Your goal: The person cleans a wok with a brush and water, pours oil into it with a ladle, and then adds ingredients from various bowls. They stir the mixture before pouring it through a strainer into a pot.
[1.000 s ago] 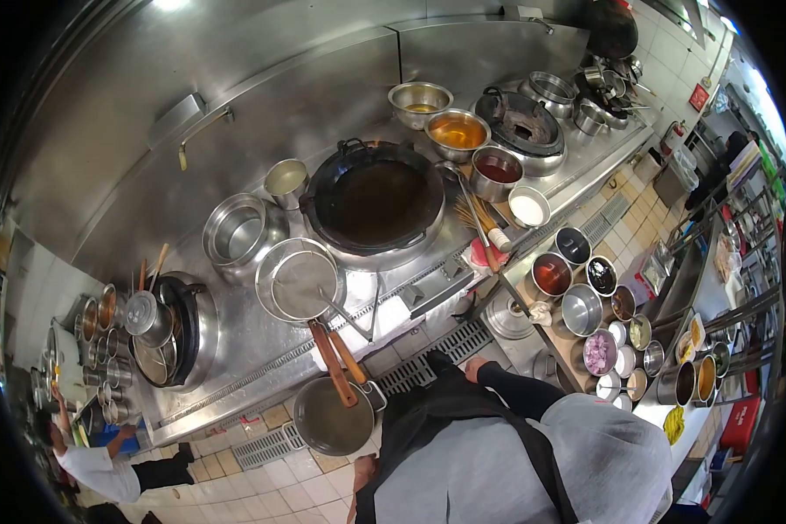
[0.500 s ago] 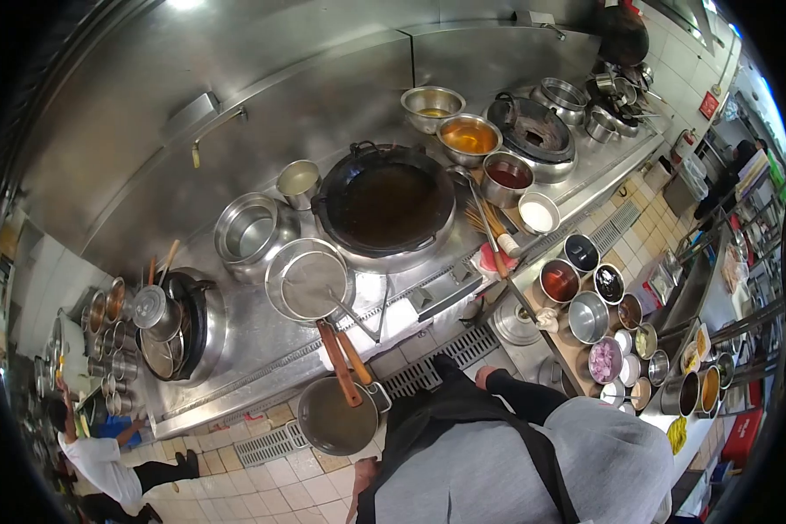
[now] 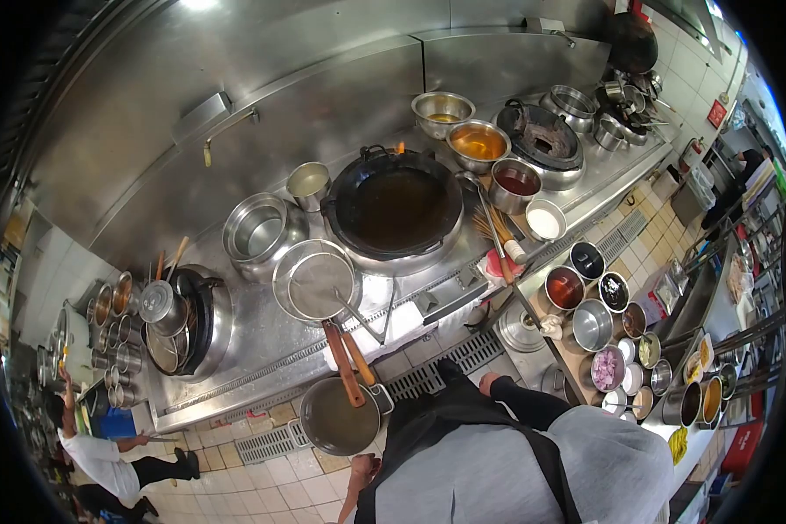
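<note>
My left hand [image 3: 364, 466] hangs low by my side, just below a dark-bottomed pot [image 3: 339, 432] with loop handles. Near the front of the black apron is my right hand [image 3: 488, 382], mostly hidden beyond the dark sleeve. How either hand's fingers are set is hidden. In front of me a large black wok [image 3: 402, 205] holds dark liquid, with a small flame at its back rim. A round mesh strainer [image 3: 316, 279] lies left of it, and two wooden handles [image 3: 345, 365] reach over the counter edge above the pot.
Steel bowls of amber liquid [image 3: 478, 145] and a pot of red sauce [image 3: 514, 182] stand right of the wok. A side table carries several seasoning containers [image 3: 592, 323]. Another person [image 3: 105, 463] is at the far left. A floor drain grate [image 3: 445, 365] runs along the counter.
The view has shifted slightly, so the counter sits a little further right. An orange flame now shows behind the wok. My hands have barely moved.
</note>
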A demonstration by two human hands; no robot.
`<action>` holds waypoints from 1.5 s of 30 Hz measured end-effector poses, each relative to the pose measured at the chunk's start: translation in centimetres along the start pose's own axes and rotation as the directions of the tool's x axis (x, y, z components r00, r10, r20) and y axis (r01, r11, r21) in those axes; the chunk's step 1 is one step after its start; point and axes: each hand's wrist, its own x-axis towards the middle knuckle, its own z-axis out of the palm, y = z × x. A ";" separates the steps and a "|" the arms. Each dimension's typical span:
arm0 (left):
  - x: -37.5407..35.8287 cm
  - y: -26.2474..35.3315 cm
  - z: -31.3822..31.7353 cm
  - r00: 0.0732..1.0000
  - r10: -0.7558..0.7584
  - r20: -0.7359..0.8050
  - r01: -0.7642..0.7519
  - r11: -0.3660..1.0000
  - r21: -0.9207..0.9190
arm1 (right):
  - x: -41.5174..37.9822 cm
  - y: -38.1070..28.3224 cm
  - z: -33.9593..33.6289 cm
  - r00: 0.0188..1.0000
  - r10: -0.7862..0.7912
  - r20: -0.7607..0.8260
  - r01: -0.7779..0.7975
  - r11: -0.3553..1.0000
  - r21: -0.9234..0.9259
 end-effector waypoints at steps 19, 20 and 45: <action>-1.9 1.1 1.6 0.999 0.049 -0.012 -0.032 0.797 0.604 | 0.3 0.8 0.6 0.999 -0.031 -0.044 0.029 0.999 -0.043; -1.8 1.1 1.7 1.000 0.012 -0.011 -0.003 0.805 0.593 | 0.4 0.9 0.8 0.999 -0.029 -0.045 0.027 0.999 -0.045; 3.5 -5.2 0.7 0.975 0.197 0.107 -0.223 0.788 0.574 | 1.5 1.2 1.5 0.994 -0.095 -0.060 0.090 0.993 -0.079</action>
